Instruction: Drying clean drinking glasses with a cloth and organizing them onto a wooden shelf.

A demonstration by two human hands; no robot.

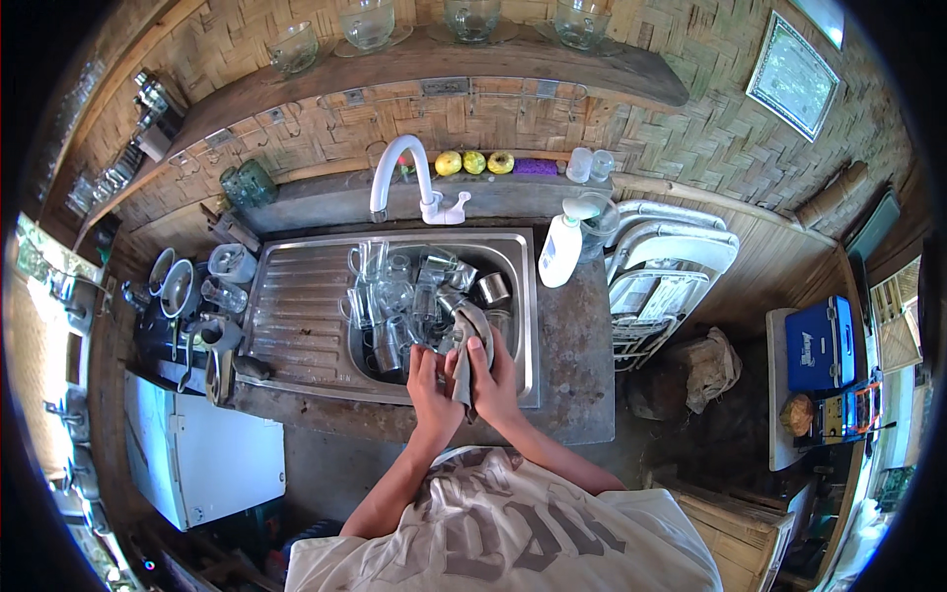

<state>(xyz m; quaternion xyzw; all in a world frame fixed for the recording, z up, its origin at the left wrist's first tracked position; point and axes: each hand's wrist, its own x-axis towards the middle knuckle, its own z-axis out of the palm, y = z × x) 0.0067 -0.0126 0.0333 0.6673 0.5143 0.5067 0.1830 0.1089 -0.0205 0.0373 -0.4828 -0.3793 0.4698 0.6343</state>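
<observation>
Between left hand and right hand, a grey cloth is being pinched (its middle is being partly hidden by their grip), its long axis being pointed away toward glassware.

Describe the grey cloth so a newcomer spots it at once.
Start at the steel sink by the white tap. At its near side, the grey cloth sits between the left hand and the right hand. Unlike the clear glasses and shiny metal cups beyond, it is limp and matte.

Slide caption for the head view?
Left hand and right hand hold a grey cloth at a steel sink piled with glassware.
</observation>
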